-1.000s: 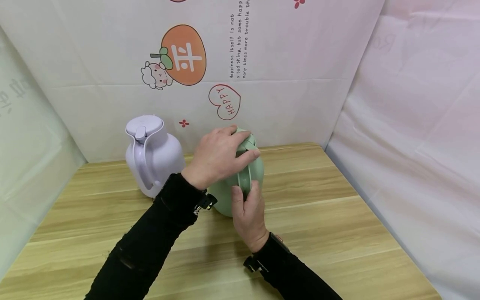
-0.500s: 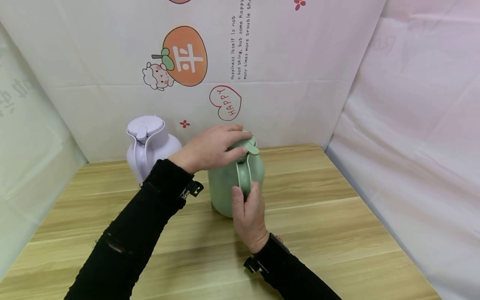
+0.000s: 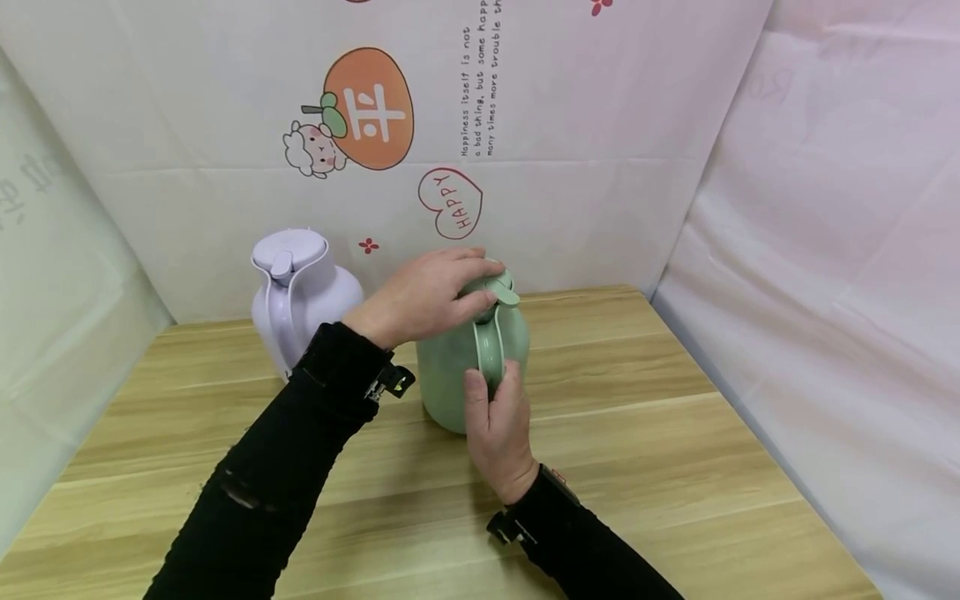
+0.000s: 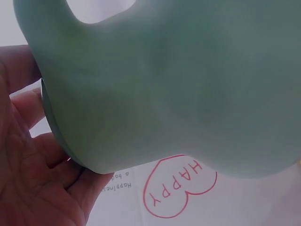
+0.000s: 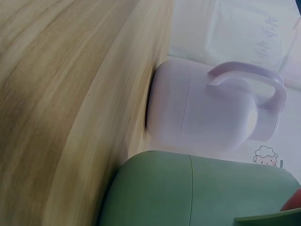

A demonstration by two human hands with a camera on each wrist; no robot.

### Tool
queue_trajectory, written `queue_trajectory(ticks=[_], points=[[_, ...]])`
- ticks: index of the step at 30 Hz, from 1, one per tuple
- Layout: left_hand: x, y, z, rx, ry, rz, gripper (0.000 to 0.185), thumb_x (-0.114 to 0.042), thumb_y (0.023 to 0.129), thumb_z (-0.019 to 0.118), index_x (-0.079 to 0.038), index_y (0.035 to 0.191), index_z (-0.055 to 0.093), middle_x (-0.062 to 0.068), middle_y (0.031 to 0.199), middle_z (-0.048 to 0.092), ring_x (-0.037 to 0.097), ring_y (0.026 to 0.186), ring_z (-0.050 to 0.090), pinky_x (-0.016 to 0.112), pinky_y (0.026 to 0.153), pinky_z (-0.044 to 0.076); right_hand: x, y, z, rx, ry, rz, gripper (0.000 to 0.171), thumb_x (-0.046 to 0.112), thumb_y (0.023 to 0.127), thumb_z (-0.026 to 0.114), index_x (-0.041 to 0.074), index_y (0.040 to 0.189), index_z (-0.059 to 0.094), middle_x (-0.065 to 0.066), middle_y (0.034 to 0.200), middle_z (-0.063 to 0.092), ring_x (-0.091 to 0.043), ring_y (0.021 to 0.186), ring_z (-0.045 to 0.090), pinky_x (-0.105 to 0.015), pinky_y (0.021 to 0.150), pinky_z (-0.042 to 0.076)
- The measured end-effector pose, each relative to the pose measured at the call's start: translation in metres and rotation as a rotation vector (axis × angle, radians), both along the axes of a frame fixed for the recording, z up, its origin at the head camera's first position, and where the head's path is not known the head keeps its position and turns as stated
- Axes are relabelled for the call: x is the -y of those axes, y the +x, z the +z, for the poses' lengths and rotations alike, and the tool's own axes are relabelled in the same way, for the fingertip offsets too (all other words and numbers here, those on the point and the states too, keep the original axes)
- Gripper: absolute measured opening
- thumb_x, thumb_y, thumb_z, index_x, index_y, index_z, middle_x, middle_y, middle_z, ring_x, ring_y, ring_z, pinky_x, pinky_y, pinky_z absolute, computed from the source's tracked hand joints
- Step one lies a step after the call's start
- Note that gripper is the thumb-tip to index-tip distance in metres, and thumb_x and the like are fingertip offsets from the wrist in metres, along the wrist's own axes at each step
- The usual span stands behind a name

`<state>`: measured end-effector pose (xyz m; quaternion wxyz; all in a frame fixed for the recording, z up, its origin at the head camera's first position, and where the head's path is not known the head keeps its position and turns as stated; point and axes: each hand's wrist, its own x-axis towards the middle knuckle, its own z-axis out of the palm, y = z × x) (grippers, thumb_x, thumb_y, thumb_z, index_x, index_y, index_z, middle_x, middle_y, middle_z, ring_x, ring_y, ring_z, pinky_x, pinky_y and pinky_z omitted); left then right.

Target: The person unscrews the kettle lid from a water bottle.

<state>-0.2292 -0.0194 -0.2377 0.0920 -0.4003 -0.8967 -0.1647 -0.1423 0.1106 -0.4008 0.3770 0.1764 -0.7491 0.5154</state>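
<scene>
Fingers (image 3: pixel 480 268) of the left hand (image 3: pixel 423 298) are resting bent round the lid (image 3: pixel 501 292) of the green jug (image 3: pixel 446 387), which is standing upright on the desk (image 3: pixel 615 417); the right hand (image 3: pixel 499 433) is gripping its handle (image 3: pixel 490 346) lower down, leaving the left hand closest to the lid.

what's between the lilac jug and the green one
In the head view, the left hand and its black cuff cross the stretch between lilac jug and green jug; the right wrist view shows no object there.
</scene>
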Motion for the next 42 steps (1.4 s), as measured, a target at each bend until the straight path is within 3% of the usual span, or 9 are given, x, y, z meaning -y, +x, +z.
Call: queue_trajectory(ticks=[11,21,32,42], points=[[-0.006,0.005,0.001,-0.009,-0.011,0.066,0.044,-0.037,0.106,0.056,-0.018,0.145,0.062,0.010,0.151,0.058,0.026,0.143,0.052,0.043,0.119,0.039,0.001,0.000,0.002,-0.003,-0.002,-0.001,0.030,0.027,0.112,0.048,-0.002,0.116,0.049,-0.011,0.091,0.057,-0.019,0.079,0.058,-0.032,0.066,0.049],[-0.010,0.011,0.001,-0.027,-0.017,0.128,0.044,-0.038,0.106,0.056,-0.018,0.145,0.063,0.010,0.150,0.059,0.026,0.143,0.052,0.044,0.119,0.040,0.001,0.000,0.002,-0.001,0.001,-0.010,0.024,0.020,0.110,0.050,-0.003,0.116,0.049,-0.011,0.093,0.057,-0.019,0.079,0.057,-0.033,0.067,0.049],[-0.018,0.015,-0.001,-0.107,-0.004,0.176,0.043,-0.038,0.105,0.055,-0.016,0.140,0.067,0.004,0.131,0.069,0.025,0.118,0.066,0.042,0.102,0.052,0.002,0.000,0.002,-0.011,0.004,-0.025,0.022,0.019,0.109,0.051,-0.003,0.114,0.049,-0.010,0.090,0.055,-0.019,0.078,0.055,-0.032,0.066,0.048],[-0.022,0.017,-0.002,-0.122,-0.006,0.227,0.043,-0.037,0.104,0.055,-0.016,0.139,0.068,0.005,0.133,0.069,0.029,0.117,0.067,0.044,0.102,0.052,0.001,-0.001,0.001,-0.019,0.009,-0.027,0.027,0.025,0.111,0.049,-0.002,0.114,0.049,-0.008,0.086,0.052,-0.017,0.074,0.052,-0.030,0.063,0.046]])
